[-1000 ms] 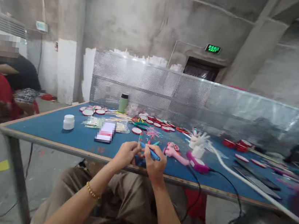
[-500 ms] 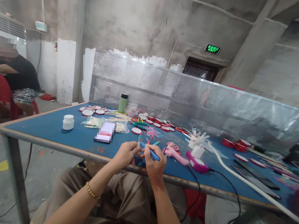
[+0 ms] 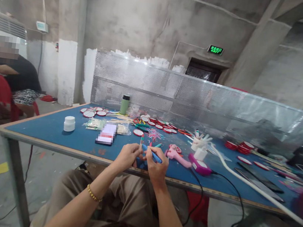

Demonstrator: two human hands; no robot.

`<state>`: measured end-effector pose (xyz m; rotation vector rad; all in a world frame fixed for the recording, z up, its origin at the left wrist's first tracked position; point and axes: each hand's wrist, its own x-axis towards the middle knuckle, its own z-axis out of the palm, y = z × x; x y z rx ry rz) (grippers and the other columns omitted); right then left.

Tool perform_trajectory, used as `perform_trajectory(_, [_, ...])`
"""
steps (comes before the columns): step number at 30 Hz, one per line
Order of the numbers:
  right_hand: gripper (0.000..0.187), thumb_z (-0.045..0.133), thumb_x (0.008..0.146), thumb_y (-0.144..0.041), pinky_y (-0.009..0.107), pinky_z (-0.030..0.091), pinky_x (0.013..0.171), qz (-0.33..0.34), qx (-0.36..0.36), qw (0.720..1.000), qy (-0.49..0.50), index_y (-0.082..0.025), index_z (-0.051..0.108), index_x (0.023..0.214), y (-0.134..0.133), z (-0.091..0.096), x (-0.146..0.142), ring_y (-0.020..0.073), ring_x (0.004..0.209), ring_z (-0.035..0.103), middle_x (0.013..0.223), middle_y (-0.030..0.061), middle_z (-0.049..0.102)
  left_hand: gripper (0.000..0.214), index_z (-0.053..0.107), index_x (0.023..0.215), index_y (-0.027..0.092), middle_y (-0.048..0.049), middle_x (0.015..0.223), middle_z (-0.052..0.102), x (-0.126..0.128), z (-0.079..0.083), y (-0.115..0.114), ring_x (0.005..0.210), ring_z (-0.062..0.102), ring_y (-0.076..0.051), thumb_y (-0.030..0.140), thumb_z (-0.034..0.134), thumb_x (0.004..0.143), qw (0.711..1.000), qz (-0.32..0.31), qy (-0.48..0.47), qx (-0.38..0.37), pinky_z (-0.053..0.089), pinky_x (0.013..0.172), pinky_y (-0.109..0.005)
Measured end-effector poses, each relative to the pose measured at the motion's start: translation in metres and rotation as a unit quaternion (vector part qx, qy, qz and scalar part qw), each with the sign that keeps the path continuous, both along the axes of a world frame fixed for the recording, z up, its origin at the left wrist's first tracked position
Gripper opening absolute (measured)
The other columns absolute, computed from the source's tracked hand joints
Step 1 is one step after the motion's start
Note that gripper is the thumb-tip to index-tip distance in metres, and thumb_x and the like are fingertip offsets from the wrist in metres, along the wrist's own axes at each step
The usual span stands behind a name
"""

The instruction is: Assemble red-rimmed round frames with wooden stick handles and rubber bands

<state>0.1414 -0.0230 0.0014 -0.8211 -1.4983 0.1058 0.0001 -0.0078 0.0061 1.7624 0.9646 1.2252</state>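
Observation:
My left hand [image 3: 128, 156] is closed in a pinch near the table's front edge. From its fingertips a thin stick with a green and orange-red tip [image 3: 142, 139] points up. Close beside it, my right hand [image 3: 157, 165] grips a blue pen-like tool [image 3: 157, 159], its front end near the left fingers. Where the tool meets the stick is too small to make out. Just beyond the hands lie a pile of small pink and blue pieces [image 3: 156, 134] and a red-rimmed white disc [image 3: 138, 132].
A pink gun-shaped tool [image 3: 179, 157] and a purple corded device [image 3: 199, 165] lie to the right. On the left are a phone [image 3: 106, 134] and a white jar [image 3: 69, 124]. A green bottle [image 3: 124, 104] stands behind. A person [image 3: 24, 70] sits at far left.

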Motion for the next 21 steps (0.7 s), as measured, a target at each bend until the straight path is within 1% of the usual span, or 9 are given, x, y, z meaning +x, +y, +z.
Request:
perform_trajectory(7, [0.013, 0.059, 0.090, -0.029, 0.025, 0.055, 0.059, -0.002, 0.006, 1.000, -0.002, -0.021, 0.066, 0.084, -0.0003, 0.0008, 0.0002, 0.0139, 0.059, 0.067, 0.073, -0.0002, 0.069, 0.030, 0.062, 0.079, 0.016, -0.0050, 0.075, 0.074, 0.0007, -0.0018, 0.0017, 0.038, 0.057, -0.011, 0.040, 0.047, 0.088, 1.000, -0.001, -0.005, 0.000, 0.036, 0.037, -0.020])
perform_trajectory(11, [0.013, 0.059, 0.089, -0.029, 0.025, 0.054, 0.059, -0.008, 0.010, 1.000, -0.005, -0.020, 0.067, 0.083, -0.0017, 0.0025, 0.0000, 0.0157, 0.065, 0.068, 0.076, 0.0012, 0.071, 0.029, 0.061, 0.079, 0.016, -0.0044, 0.075, 0.073, 0.0008, -0.0021, 0.0018, 0.038, 0.058, -0.011, 0.039, 0.046, 0.088, 1.000, -0.002, -0.006, -0.001, 0.036, 0.037, -0.019])
perform_trajectory(15, [0.014, 0.058, 0.090, -0.028, 0.026, 0.054, 0.059, -0.014, 0.013, 1.000, -0.004, -0.020, 0.066, 0.082, -0.0042, 0.0048, -0.0010, 0.0139, 0.059, 0.066, 0.074, 0.0004, 0.070, 0.028, 0.061, 0.079, 0.016, -0.0041, 0.075, 0.074, 0.0006, -0.0017, 0.0017, 0.039, 0.058, -0.011, 0.038, 0.047, 0.088, 1.000, -0.003, -0.005, -0.001, 0.037, 0.039, -0.019])
perform_trajectory(18, [0.014, 0.059, 0.090, -0.029, 0.026, 0.055, 0.061, -0.015, 0.011, 1.000, -0.009, -0.020, 0.066, 0.082, -0.0048, 0.0055, -0.0013, 0.0149, 0.061, 0.067, 0.075, 0.0010, 0.070, 0.029, 0.061, 0.078, 0.016, -0.0044, 0.075, 0.074, 0.0006, -0.0016, 0.0016, 0.039, 0.058, -0.011, 0.038, 0.046, 0.089, 1.000, -0.003, -0.005, 0.001, 0.037, 0.039, -0.019])
perform_trajectory(21, [0.015, 0.058, 0.090, -0.030, 0.026, 0.054, 0.059, -0.018, 0.009, 1.000, -0.003, -0.020, 0.066, 0.082, -0.0044, 0.0053, -0.0010, 0.0147, 0.060, 0.066, 0.074, 0.0011, 0.070, 0.028, 0.061, 0.077, 0.016, -0.0043, 0.074, 0.073, 0.0010, -0.0019, 0.0018, 0.038, 0.057, -0.011, 0.037, 0.047, 0.088, 1.000, -0.004, -0.005, -0.002, 0.037, 0.038, -0.020])
